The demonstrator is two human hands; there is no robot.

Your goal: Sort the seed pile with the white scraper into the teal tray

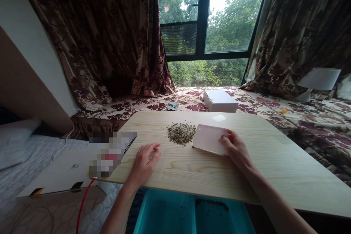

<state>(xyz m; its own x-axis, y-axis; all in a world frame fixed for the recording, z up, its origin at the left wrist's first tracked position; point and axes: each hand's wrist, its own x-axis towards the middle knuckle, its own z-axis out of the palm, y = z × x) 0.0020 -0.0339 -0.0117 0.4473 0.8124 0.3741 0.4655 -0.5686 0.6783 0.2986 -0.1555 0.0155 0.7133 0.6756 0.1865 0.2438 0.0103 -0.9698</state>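
A small heap of green beans mixed with white grains (181, 133) lies on the wooden tabletop (175, 168), with a few loose ones scattered round it. My right hand (236, 148) grips the right end of a thin, pale flat board (210, 139) that has a small hole in one corner. The board's left edge is beside the heap, slightly tilted over the table. Left of the heap and nearer to me, my left hand (146, 162) rests at the tabletop with loosely curved fingers, thumb apart, holding nothing.
Below the table's near edge is a teal bin (167, 212) with two compartments; dark bits lie in the right one. A blurred-out item (112, 155) sits at the table's left edge, by a red cable (83, 204). A white box (221, 100) stands on the window ledge behind.
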